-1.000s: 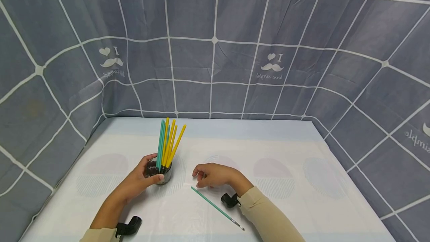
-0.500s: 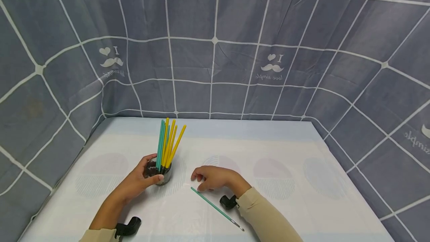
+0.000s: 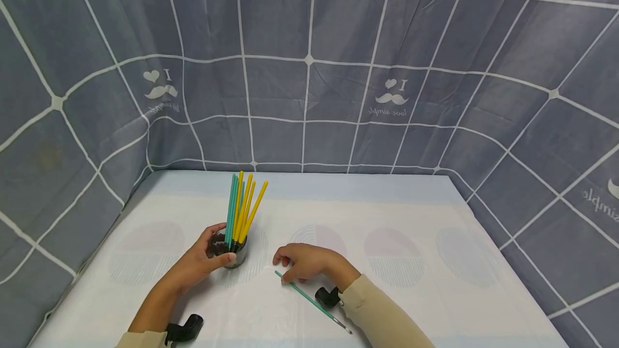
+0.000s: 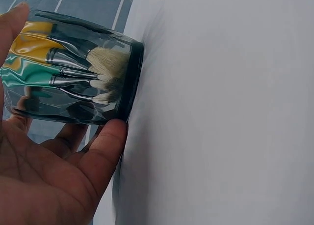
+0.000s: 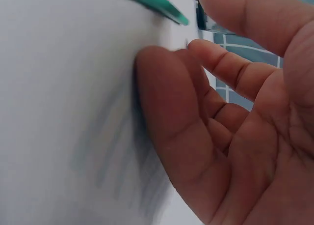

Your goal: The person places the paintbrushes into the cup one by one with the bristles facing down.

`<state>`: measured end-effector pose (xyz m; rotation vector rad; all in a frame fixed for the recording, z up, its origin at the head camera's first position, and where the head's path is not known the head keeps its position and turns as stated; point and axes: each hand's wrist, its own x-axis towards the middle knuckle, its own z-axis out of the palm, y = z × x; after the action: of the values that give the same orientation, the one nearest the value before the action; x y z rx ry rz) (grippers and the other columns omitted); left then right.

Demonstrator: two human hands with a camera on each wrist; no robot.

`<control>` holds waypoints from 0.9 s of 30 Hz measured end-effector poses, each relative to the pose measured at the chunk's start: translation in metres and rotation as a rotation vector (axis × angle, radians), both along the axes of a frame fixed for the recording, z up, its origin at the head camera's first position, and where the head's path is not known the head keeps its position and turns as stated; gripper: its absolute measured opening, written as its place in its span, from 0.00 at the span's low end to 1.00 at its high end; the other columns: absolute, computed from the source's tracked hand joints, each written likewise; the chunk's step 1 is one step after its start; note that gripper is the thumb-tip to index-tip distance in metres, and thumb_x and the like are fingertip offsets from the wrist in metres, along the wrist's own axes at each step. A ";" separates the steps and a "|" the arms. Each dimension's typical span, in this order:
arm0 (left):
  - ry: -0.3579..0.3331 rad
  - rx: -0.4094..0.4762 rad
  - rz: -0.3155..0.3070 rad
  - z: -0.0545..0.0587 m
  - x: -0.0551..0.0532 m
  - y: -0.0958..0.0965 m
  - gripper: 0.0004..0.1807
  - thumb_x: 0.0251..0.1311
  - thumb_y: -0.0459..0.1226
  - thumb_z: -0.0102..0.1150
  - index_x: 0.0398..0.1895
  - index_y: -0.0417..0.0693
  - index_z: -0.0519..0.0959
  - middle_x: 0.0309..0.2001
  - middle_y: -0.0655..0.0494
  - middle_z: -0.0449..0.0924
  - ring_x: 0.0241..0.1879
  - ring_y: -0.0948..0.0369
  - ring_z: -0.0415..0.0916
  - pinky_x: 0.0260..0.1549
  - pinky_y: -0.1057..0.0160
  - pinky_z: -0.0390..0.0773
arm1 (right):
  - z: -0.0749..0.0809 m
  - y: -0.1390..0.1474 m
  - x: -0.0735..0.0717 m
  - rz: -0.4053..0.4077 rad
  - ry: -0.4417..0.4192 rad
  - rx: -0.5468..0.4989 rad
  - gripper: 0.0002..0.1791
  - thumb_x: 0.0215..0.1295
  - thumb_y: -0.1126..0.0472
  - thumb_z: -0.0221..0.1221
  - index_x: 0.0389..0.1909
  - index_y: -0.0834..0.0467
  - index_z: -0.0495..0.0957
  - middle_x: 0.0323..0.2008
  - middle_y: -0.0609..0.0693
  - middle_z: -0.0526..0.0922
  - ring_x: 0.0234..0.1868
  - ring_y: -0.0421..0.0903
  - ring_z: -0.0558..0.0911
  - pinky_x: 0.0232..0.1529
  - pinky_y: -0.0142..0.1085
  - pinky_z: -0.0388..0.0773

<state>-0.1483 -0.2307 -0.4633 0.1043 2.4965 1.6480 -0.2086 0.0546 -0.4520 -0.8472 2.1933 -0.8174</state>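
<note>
My left hand (image 3: 203, 259) grips a clear glass (image 3: 240, 258) that stands upright at the left of the table. Several paintbrushes with yellow handles (image 3: 250, 211) and green handles (image 3: 231, 211) stand in it, handles up. Through the glass wall in the left wrist view, their pale bristles (image 4: 108, 63) point toward the base. My right hand (image 3: 309, 263) is low over the table, fingers loosely bent. Its thumb overlaps the upper end of a lone green paintbrush (image 3: 311, 301) lying diagonally, bristles toward me. In the right wrist view the green handle (image 5: 157, 4) shows apart from the fingers.
A white cloth with faint printed circles covers the table (image 3: 396, 316). A grey curtain (image 3: 275, 90) with white grid lines rises behind and on both sides. Black wrist cameras (image 3: 186, 329) sit below both hands.
My right hand has come down and slightly toward me, its thumb now over the lone paintbrush's handle. The left hand and the glass stay where they were.
</note>
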 end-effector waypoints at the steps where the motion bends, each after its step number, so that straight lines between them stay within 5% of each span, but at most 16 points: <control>1: -0.002 -0.003 0.003 0.000 0.000 0.000 0.45 0.61 0.42 0.68 0.75 0.50 0.51 0.65 0.36 0.65 0.59 0.46 0.69 0.53 0.50 0.70 | 0.000 -0.001 0.001 0.004 0.011 0.009 0.17 0.60 0.65 0.69 0.49 0.53 0.77 0.38 0.46 0.72 0.19 0.41 0.71 0.25 0.30 0.72; 10: -0.019 -0.024 0.017 0.001 0.001 0.002 0.45 0.61 0.44 0.68 0.75 0.52 0.51 0.66 0.36 0.64 0.61 0.44 0.68 0.56 0.45 0.69 | 0.001 -0.002 0.006 0.037 0.111 0.053 0.14 0.61 0.69 0.66 0.44 0.52 0.77 0.36 0.45 0.70 0.20 0.39 0.72 0.25 0.29 0.74; 27: -0.023 -0.013 0.012 0.000 0.000 0.002 0.45 0.62 0.44 0.68 0.75 0.51 0.50 0.66 0.36 0.63 0.62 0.44 0.67 0.56 0.45 0.69 | -0.002 -0.001 0.005 0.035 0.099 0.041 0.14 0.61 0.72 0.64 0.41 0.51 0.79 0.36 0.45 0.70 0.22 0.39 0.72 0.25 0.29 0.75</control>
<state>-0.1479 -0.2284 -0.4633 0.0683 2.4961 1.6279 -0.2037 0.0531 -0.4543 -0.9208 2.2671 -0.7253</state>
